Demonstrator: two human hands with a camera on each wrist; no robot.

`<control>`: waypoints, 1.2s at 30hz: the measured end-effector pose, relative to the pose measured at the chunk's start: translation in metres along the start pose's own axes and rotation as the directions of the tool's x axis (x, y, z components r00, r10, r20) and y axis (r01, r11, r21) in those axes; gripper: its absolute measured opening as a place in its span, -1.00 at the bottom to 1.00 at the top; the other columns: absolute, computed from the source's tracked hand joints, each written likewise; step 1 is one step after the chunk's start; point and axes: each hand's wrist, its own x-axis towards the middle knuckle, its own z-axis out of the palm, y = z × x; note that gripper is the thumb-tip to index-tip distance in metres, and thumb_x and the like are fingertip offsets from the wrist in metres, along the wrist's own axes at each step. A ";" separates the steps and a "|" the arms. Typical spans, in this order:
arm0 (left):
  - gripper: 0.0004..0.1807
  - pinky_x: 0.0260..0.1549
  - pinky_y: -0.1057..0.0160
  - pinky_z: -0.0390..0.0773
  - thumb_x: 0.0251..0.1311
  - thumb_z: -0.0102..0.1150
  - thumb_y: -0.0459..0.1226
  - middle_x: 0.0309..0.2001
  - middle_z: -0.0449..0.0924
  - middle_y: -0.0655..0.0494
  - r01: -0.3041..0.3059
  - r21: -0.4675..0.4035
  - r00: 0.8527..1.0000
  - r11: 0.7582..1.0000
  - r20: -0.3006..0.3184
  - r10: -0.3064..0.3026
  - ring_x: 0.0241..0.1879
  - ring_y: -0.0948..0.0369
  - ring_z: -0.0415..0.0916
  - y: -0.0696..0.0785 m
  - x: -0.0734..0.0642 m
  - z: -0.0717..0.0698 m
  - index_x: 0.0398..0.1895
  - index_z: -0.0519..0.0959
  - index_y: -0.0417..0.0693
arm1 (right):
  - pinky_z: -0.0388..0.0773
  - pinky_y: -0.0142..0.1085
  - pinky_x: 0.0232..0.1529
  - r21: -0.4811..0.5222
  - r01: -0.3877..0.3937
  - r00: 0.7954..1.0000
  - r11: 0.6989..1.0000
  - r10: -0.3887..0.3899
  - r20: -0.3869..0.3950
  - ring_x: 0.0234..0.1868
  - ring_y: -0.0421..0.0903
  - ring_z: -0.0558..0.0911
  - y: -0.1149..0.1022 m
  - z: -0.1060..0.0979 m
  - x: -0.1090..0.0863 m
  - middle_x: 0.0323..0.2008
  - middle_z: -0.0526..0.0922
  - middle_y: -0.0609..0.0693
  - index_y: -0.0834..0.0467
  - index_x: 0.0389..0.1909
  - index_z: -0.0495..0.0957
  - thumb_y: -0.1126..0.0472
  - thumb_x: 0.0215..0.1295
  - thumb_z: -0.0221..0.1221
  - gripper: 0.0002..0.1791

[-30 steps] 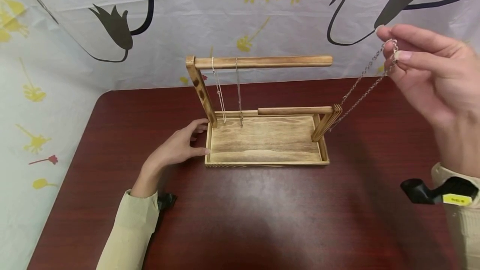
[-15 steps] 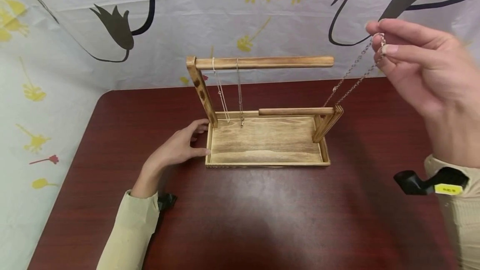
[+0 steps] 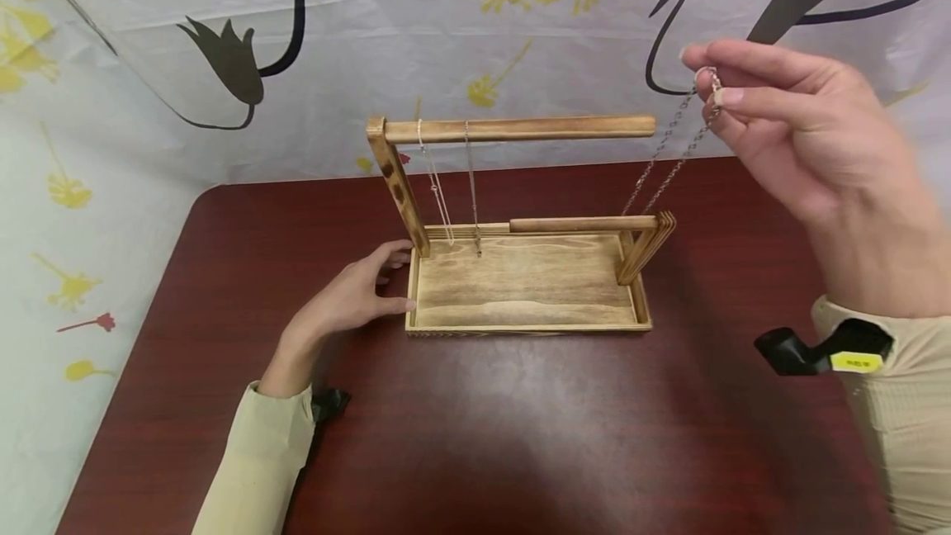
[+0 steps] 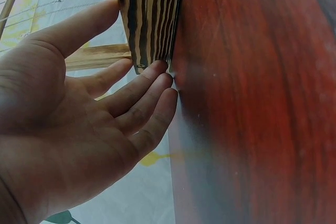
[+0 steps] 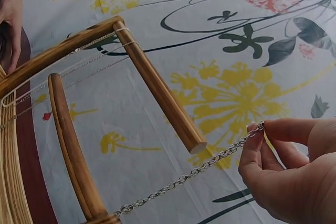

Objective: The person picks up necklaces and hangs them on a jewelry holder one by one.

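My right hand point(image 3: 817, 122) pinches a silver chain necklace point(image 3: 676, 159) between thumb and fingertips, right of and above the wooden jewelry stand point(image 3: 527, 330). The chain slants down and its lower end is hidden behind the stand's short post. In the right wrist view the necklace point(image 5: 184, 178) passes close to the free end of the upper bar point(image 5: 163, 93). My left hand point(image 3: 349, 287) touches the left end of the stand's tray with spread fingers; in the left wrist view its fingertips meet the striped wooden side point(image 4: 149, 19). Two thin necklaces point(image 3: 472, 180) hang from the upper bar's left part.
A lower bar point(image 3: 583, 224) runs left from the short right post point(image 3: 645, 248). The stand sits on a dark red table point(image 3: 520, 428). Behind it hangs a white cloth point(image 3: 334, 122) with yellow and grey plant prints.
My right hand has moved left with the chain necklace, bringing it nearer the upper bar's free end. The left hand and the stand stay in place.
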 end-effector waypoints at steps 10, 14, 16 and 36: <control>-0.10 0.23 -0.04 0.40 0.15 0.44 -0.24 0.35 0.37 -0.10 -0.020 -0.012 1.000 1.000 -0.007 0.020 0.34 -0.03 0.30 -0.001 -0.001 -0.001 0.51 0.15 -0.05 | 0.63 -0.24 -0.14 -0.010 -0.033 0.999 0.999 0.033 -0.002 -0.14 0.12 0.63 0.011 0.009 0.004 0.09 0.58 0.38 0.58 0.19 0.42 0.77 0.29 -0.16 -0.53; -0.09 0.23 -0.04 0.39 0.14 0.45 -0.23 0.36 0.37 -0.10 -0.015 -0.009 1.000 1.000 -0.017 0.015 0.34 -0.03 0.30 -0.001 -0.002 -0.002 0.51 0.15 -0.06 | 0.63 -0.24 -0.15 -0.002 -0.042 0.999 0.999 0.042 0.011 -0.13 0.11 0.64 0.015 0.015 0.007 0.09 0.58 0.39 0.58 0.18 0.42 0.76 0.30 -0.14 -0.55; -0.08 0.24 -0.04 0.39 0.13 0.45 -0.24 0.36 0.37 -0.10 -0.010 -0.007 1.000 1.000 -0.023 0.010 0.34 -0.04 0.30 -0.002 -0.003 -0.002 0.51 0.15 -0.06 | 0.63 -0.24 -0.14 -0.010 -0.045 0.999 0.999 0.045 0.020 -0.12 0.11 0.64 0.017 0.017 0.009 0.10 0.57 0.38 0.57 0.18 0.43 0.75 0.30 -0.12 -0.55; -0.09 0.24 -0.02 0.40 0.13 0.46 -0.24 0.34 0.38 -0.08 -0.014 -0.010 1.000 1.000 -0.021 0.014 0.33 -0.02 0.31 -0.002 -0.001 -0.001 0.50 0.17 -0.05 | 0.60 -0.27 -0.17 -0.075 -0.059 0.998 0.995 0.060 0.015 -0.10 0.09 0.63 0.028 0.036 0.017 0.11 0.58 0.34 0.54 0.18 0.46 0.74 0.26 -0.02 -0.54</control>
